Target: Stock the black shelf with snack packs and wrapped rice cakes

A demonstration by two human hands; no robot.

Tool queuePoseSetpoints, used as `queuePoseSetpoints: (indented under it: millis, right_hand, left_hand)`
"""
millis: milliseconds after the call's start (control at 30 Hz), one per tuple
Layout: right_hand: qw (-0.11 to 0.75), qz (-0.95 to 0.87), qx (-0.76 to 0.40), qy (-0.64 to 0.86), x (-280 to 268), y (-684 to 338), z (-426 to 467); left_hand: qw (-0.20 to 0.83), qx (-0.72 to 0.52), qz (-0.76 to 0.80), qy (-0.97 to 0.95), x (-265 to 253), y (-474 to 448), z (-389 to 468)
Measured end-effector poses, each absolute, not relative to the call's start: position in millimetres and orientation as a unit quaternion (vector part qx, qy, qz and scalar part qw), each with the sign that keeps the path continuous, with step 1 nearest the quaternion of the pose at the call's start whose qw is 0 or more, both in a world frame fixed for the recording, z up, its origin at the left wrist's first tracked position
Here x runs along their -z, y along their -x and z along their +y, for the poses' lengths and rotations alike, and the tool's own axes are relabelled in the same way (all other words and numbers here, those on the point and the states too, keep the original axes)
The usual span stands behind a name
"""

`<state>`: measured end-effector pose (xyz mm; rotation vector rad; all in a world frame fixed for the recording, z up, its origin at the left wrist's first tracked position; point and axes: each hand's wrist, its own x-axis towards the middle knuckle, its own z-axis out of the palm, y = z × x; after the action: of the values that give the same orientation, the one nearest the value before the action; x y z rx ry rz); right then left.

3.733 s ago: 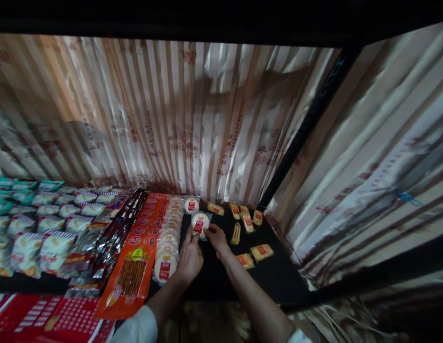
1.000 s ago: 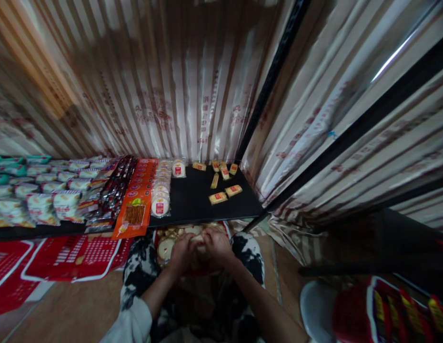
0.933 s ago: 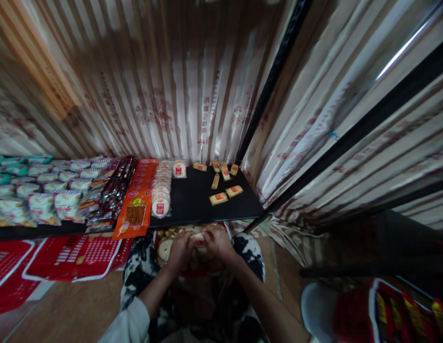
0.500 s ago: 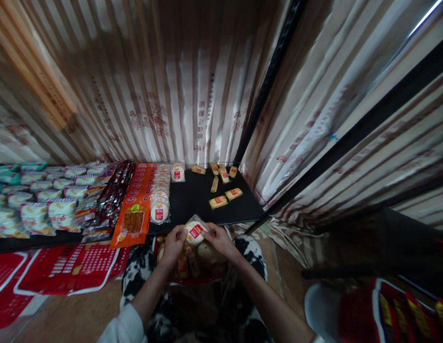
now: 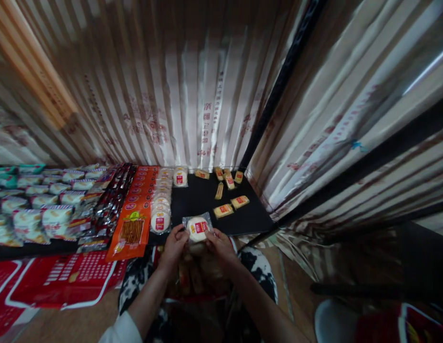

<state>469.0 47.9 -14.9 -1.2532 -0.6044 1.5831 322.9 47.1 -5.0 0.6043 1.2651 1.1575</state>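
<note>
Between my two hands is a round white rice cracker in a clear packet (image 5: 198, 228) with a red label, held at the front edge of the black shelf (image 5: 193, 199). My left hand (image 5: 176, 245) pinches the packet's left side, and my right hand (image 5: 221, 245) grips its right side. Just behind to the left runs a row of like cracker packets (image 5: 160, 221), with one more packet (image 5: 180, 176) at the back. Several small yellow snack packets (image 5: 223, 210) lie scattered on the shelf's right part. Below my hands, a red bag (image 5: 210, 297) with more packets sits between my knees, partly hidden.
An orange snack bag (image 5: 130, 228) lies left of the crackers, beside dark foil packets (image 5: 110, 200) and many white packets (image 5: 57, 221). A red bag (image 5: 67, 278) hangs below the shelf. Black poles (image 5: 278, 90) and striped curtain (image 5: 164, 85) stand behind and to the right.
The cracker packet in both hands has turned flatter and shows its face more squarely, slightly farther right in view. The camera view has shifted a little.
</note>
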Motion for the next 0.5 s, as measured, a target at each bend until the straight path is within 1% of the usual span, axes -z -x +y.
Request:
queuePoseSetpoints:
  millis: [167, 267, 333, 400, 467, 500]
  right_hand:
    - [0.507, -0.246, -0.657, 0.5, 17.1, -457.4, 55.7]
    - [0.493, -0.294, -0.633, 0.519, 20.6, -454.5, 61.4]
    - [0.492, -0.349, -0.556, 0.572, 19.5, -457.1, 67.7]
    - [0.491, -0.437, -0.425, 0.623, 13.0, -463.3, 76.5]
    - [0.468, -0.537, -0.304, 0.633, 2.4, -470.6, 87.5]
    - [0.446, -0.581, -0.27, 0.625, -3.3, -473.8, 93.6]
  left_hand:
    - [0.615, -0.494, 0.549, -0.278, 1.9, -331.0, 55.4]
    - [0.573, -0.494, 0.558, -0.341, -3.6, -331.0, 64.7]
    - [0.529, -0.483, 0.59, -0.372, -5.7, -327.9, 74.3]
    - [0.493, -0.464, 0.61, -0.412, -6.0, -322.4, 86.4]
    - [0.47, -0.435, 0.605, -0.473, -6.1, -315.2, 100.0]
    - [0.463, -0.415, 0.596, -0.508, -6.6, -311.5, 106.9]
